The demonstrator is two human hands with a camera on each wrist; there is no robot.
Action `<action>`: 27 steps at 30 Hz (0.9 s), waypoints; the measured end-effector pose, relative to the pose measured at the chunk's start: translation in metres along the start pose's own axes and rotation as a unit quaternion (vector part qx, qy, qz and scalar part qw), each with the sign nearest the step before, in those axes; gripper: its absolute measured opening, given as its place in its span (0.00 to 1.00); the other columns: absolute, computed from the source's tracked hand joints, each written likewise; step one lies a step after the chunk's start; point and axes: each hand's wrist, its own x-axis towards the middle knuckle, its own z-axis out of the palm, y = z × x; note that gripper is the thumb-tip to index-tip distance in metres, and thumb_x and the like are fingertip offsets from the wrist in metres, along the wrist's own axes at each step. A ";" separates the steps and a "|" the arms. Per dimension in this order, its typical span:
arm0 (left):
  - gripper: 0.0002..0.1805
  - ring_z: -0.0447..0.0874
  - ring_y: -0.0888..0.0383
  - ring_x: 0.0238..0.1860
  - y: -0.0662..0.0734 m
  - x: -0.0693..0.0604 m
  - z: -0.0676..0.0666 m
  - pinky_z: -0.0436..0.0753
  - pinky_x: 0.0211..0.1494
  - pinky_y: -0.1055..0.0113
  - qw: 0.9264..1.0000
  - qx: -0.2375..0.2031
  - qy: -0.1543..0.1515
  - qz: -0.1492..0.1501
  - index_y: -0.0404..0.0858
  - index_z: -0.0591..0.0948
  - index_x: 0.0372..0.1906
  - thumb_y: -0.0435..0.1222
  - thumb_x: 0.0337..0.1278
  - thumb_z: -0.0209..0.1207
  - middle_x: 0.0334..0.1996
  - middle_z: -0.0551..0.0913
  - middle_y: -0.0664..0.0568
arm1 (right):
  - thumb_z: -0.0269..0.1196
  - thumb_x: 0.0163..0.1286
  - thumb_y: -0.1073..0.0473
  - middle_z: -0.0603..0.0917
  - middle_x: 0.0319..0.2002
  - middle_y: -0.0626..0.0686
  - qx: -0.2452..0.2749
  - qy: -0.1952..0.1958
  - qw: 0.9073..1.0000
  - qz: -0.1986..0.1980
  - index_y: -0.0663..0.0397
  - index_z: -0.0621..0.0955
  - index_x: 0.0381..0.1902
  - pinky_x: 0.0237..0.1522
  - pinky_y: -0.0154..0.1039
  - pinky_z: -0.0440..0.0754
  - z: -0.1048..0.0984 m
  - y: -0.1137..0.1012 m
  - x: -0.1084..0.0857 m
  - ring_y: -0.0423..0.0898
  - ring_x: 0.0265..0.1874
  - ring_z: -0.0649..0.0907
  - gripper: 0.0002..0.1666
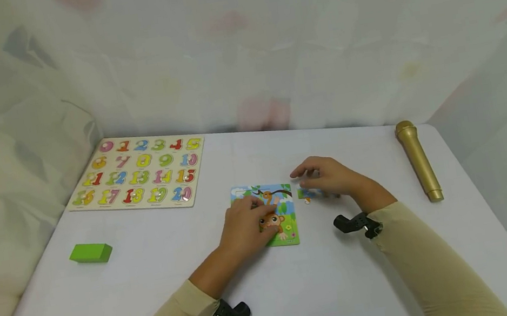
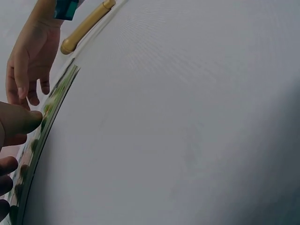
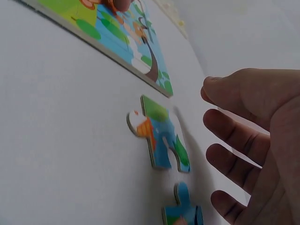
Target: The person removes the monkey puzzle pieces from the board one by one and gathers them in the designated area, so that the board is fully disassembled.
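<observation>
Two puzzle pieces (image 3: 160, 133) near right fingers (image 3: 234, 133)

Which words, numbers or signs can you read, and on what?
Number board:
"0 1 2 3 4 5"
"6 7 8 9 10"
"11 12 13 14 15"
"16 17 18 19 20"
Print under the numerals: too small to read.
Monkey puzzle: nothing readable.
</observation>
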 end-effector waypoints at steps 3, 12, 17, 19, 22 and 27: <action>0.26 0.77 0.50 0.53 0.002 0.001 0.001 0.75 0.51 0.51 1.000 0.006 -0.001 0.003 0.51 0.90 0.62 0.53 0.59 0.77 0.53 0.81 0.52 | 0.68 0.75 0.60 0.84 0.56 0.51 0.005 0.001 1.000 -0.019 0.48 0.87 0.61 0.52 0.48 0.78 0.004 -0.002 0.004 0.50 0.54 0.80 0.18; 0.26 0.77 0.49 0.54 0.001 0.000 0.001 0.76 0.51 0.49 1.000 0.012 0.001 0.005 0.51 0.90 0.62 0.54 0.59 0.76 0.54 0.81 0.51 | 0.68 0.74 0.63 0.87 0.56 0.53 0.037 -0.004 0.997 -0.071 0.54 0.87 0.60 0.52 0.48 0.78 0.019 -0.002 0.014 0.49 0.50 0.81 0.18; 0.26 0.76 0.49 0.54 -0.002 0.001 0.004 0.74 0.49 0.49 1.000 0.008 -0.005 0.003 0.52 0.90 0.62 0.53 0.59 0.76 0.54 0.81 0.52 | 0.68 0.73 0.64 0.87 0.56 0.50 0.040 -0.010 0.996 -0.084 0.52 0.87 0.59 0.46 0.44 0.80 0.025 -0.004 0.019 0.47 0.48 0.82 0.17; 0.26 0.75 0.50 0.54 -0.003 0.001 0.004 0.74 0.48 0.50 1.000 0.009 -0.008 0.002 0.53 0.89 0.62 0.53 0.59 0.76 0.54 0.80 0.52 | 0.69 0.73 0.64 0.87 0.56 0.49 0.045 -0.015 0.995 -0.082 0.51 0.88 0.58 0.47 0.44 0.80 0.027 -0.006 0.022 0.47 0.49 0.82 0.17; 0.26 0.75 0.50 0.53 -0.004 0.002 0.004 0.73 0.47 0.51 1.000 0.007 -0.006 0.004 0.53 0.90 0.61 0.53 0.59 0.76 0.53 0.80 0.52 | 0.70 0.72 0.65 0.87 0.56 0.49 0.052 -0.021 0.995 -0.086 0.52 0.88 0.57 0.54 0.45 0.79 0.030 -0.009 0.025 0.47 0.54 0.83 0.16; 0.25 0.76 0.50 0.53 -0.006 0.002 0.005 0.73 0.46 0.50 1.000 0.001 -0.002 0.009 0.53 0.90 0.60 0.53 0.58 0.77 0.53 0.80 0.52 | 0.72 0.70 0.66 0.87 0.56 0.50 0.041 -0.030 0.994 -0.099 0.52 0.90 0.54 0.66 0.53 0.74 0.036 -0.012 0.029 0.50 0.60 0.81 0.15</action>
